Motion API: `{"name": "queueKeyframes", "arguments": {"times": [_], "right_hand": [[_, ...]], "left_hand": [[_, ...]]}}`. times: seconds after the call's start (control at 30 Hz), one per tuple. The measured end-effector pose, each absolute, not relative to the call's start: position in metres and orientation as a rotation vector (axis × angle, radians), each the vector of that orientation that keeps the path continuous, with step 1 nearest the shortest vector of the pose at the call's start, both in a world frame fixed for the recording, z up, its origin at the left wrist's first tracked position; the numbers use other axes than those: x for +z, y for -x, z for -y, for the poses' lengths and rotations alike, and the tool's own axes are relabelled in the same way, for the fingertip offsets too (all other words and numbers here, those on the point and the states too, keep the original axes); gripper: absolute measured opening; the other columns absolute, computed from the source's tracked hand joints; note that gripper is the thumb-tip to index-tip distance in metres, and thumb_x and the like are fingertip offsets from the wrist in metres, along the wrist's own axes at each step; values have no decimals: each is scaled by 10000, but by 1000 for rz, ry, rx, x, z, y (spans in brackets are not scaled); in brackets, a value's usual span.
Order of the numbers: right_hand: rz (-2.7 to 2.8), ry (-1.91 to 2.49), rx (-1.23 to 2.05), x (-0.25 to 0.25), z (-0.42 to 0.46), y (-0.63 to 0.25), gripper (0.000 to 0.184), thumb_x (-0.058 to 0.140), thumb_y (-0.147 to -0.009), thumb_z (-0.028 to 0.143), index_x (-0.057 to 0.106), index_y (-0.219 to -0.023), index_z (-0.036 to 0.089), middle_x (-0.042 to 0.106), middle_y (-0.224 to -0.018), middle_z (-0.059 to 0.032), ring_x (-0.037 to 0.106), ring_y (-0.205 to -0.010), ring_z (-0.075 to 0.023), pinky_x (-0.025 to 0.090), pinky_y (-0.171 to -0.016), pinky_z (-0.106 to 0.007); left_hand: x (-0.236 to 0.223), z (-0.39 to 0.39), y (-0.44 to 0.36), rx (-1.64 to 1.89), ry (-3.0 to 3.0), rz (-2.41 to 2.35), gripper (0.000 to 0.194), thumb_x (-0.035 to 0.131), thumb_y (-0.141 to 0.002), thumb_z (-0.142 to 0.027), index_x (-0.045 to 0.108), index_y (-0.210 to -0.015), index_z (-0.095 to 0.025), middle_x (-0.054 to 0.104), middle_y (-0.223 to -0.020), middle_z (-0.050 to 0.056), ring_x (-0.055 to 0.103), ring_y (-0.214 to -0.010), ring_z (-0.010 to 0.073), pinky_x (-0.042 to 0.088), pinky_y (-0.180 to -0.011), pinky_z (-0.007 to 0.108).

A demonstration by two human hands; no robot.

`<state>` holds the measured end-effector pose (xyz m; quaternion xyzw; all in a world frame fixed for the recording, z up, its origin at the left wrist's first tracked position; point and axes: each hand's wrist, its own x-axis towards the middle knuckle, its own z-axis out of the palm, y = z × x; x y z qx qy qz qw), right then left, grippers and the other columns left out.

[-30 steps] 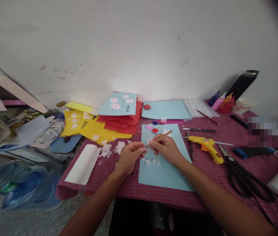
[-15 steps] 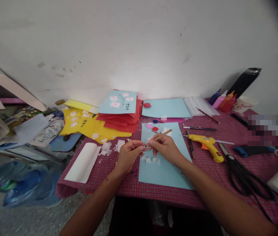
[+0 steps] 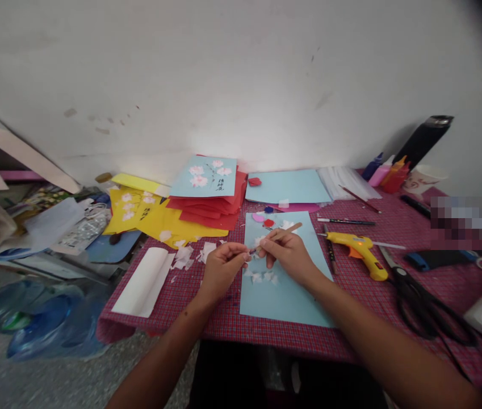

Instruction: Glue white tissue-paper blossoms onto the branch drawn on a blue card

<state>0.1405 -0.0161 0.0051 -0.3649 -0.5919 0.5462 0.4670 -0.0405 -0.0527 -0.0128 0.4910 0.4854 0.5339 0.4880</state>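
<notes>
My left hand (image 3: 222, 266) is closed in a pinch on a small white paper piece at its fingertips. My right hand (image 3: 286, 253) is wrapped round a thin wooden brush (image 3: 288, 229), whose tip meets the left fingertips. Both hands hover over a light blue sheet (image 3: 285, 289) on the red checked tablecloth (image 3: 206, 307). Small white paper flowers (image 3: 263, 277) lie on that sheet under the hands. Pink and red blobs (image 3: 263, 220) sit at the sheet's top edge.
A yellow glue gun (image 3: 360, 251) and black scissors (image 3: 419, 307) lie to the right. Stacks of red, yellow and blue cards (image 3: 206, 196) lie at the back left. Bottles (image 3: 388, 173), pens (image 3: 345, 222), a white roll (image 3: 145, 284) and paper scraps (image 3: 189, 254) surround the sheet.
Both hands stay pinched together over the blue sheet; they have shifted only slightly, and the view has moved a little.
</notes>
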Motion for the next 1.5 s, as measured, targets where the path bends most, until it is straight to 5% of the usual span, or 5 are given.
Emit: {"name": "queueKeyframes", "arguments": {"times": [0.37, 0.7, 0.9, 1.07, 1.5], "right_hand": [[1173, 829, 1271, 8, 2, -156, 225, 712, -834, 346, 587, -752, 178, 663, -658, 2, 540, -441, -94, 397, -439, -228], [1165, 841, 1296, 8, 3, -154, 221, 726, -819, 337, 582, -759, 182, 656, -643, 3, 536, -444, -101, 384, -438, -230], [1252, 873, 1286, 6, 5, -152, 223, 709, -839, 350, 582, -754, 187, 654, -654, 3, 543, -460, -103, 398, -460, -239], [1276, 886, 1269, 8, 7, -152, 232, 704, -844, 363, 585, -749, 188, 653, -657, 0, 542, -472, -106, 399, -474, -247], [1292, 879, 1277, 7, 7, -151, 242, 712, -836, 378, 585, -758, 187, 650, -664, -2, 541, -472, -104, 411, -476, -253]], "left_hand": [[-19, 58, 53, 1011, -2232, -1261, 267, 525, -907, -170, 724, -1078, -220, 749, -1034, 62, 679, -978, 205, 514, -910, 363], [6, 46, 105, 1561, -1506, -1674, 253, 597, -874, -328, 700, -1045, -173, 745, -994, 60, 678, -910, 193, 518, -835, 308], [6, 44, 132, 908, -1909, -1772, 171, 590, -819, -273, 732, -871, -194, 726, -850, 30, 649, -802, 191, 485, -748, 306], [3, 47, 126, 578, -2257, -1657, 168, 623, -777, -211, 729, -907, -206, 714, -928, 46, 632, -885, 209, 458, -794, 316], [1, 40, 135, 493, -2315, -1548, 245, 460, -874, -172, 696, -811, -185, 702, -857, 50, 611, -798, 189, 424, -729, 288]]}}
